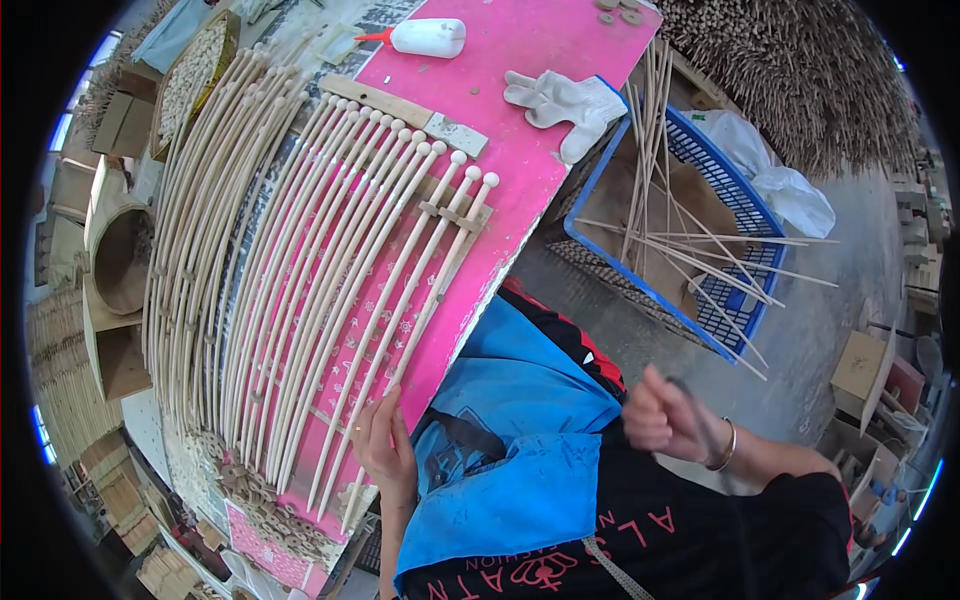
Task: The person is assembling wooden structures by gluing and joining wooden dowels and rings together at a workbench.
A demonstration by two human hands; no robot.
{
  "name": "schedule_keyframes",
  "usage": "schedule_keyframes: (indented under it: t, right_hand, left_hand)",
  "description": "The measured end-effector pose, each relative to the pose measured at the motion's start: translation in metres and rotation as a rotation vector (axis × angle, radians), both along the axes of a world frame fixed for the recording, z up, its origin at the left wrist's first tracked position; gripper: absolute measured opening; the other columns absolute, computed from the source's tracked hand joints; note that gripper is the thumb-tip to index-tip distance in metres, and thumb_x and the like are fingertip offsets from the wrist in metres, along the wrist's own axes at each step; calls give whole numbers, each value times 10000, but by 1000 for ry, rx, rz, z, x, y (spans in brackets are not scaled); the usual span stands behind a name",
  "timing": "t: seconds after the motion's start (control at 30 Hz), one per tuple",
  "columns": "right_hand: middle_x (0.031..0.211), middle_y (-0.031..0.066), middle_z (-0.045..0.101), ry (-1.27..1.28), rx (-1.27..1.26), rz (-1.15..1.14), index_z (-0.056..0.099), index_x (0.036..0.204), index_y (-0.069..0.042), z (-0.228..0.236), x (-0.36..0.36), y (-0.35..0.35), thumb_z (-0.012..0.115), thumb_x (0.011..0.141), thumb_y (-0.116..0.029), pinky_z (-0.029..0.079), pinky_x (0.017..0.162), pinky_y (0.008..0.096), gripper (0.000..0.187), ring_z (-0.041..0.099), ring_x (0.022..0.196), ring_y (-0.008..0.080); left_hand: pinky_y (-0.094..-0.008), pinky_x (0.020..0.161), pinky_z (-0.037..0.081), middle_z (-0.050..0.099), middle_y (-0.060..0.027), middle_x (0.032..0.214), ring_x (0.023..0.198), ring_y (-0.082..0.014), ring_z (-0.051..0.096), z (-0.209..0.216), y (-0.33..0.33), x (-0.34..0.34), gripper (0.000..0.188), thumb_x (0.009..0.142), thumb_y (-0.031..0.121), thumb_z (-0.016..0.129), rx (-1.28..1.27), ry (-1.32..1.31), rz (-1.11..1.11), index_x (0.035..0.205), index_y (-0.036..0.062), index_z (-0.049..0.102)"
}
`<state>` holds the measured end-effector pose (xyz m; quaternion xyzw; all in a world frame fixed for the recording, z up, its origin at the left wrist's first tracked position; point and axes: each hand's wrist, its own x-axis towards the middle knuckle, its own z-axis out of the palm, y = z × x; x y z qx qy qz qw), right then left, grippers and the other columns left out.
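Long pale wooden sticks (330, 290) with round ball ends lie in a row across the pink-covered table, balls toward the far side. The rightmost ball-ended stick (440, 292) passes through a small notched wooden holder (450, 214). Near that stick's lower part, my left hand (384, 445) has its fingers drawn together, fingertips on the wood. My right hand (668, 412) is raised off the table at the right, beside my body. Its fingers are curled and slightly blurred; whatever they may hold cannot be made out.
A blue plastic basket (735, 325) with loose sticks stands right of the table. On the pink surface (515, 60) lie a white glue bottle (430, 38) and a work glove (568, 105). Small wooden pieces (270, 510) heap at the near left; bundled sticks (800, 80) fill the far right.
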<state>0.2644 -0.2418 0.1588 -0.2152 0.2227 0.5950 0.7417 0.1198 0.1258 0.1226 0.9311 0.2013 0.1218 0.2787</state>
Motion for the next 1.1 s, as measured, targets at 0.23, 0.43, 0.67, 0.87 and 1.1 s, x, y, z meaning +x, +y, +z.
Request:
schedule_keyframes:
  t: [0.23,0.43,0.67,0.87,1.1]
  right_hand:
    - [884,11,560,-712,-166,-1208,614,1193,-83,-5,78,87,485,1130,-333,452,851,350,289,551,867,154]
    - [803,0,569,-875,116,-1636,619,1065,-72,68,276,86,540,1078,-168,508,673,270,125,566,697,148]
    - [1027,125,680,-2242,-89,-1059,689,1106,-55,151,288,193,623,1013,-177,549,782,394,167,675,914,266]
    - [963,91,740,-2231,-6,600,770,1081,-113,31,186,251,677,985,-182,563,772,385,150,724,909,274]
    - [977,49,736,-1912,-340,322,747,1135,-8,-30,184,253,654,1006,-59,517,727,248,167,668,845,91]
  left_hand:
    - [-401,785,536,737,-160,1056,945,-308,711,9,-10,-10,301,956,-34,665,-47,40,-8,1241,36,734]
    - [-403,848,538,725,-164,1028,960,-308,707,6,7,-23,272,975,-28,649,22,20,45,1230,23,729]
    - [-391,891,561,758,-172,1140,1007,-271,730,-10,22,-28,276,1005,12,652,-61,-77,251,1271,-4,722]
    - [-416,864,519,730,-142,998,937,-286,695,-26,41,-39,294,976,15,653,150,-311,325,1262,19,721]
    - [-423,960,491,722,-154,1152,1080,-333,673,-25,96,-96,292,951,-10,647,186,-125,597,1235,19,710]
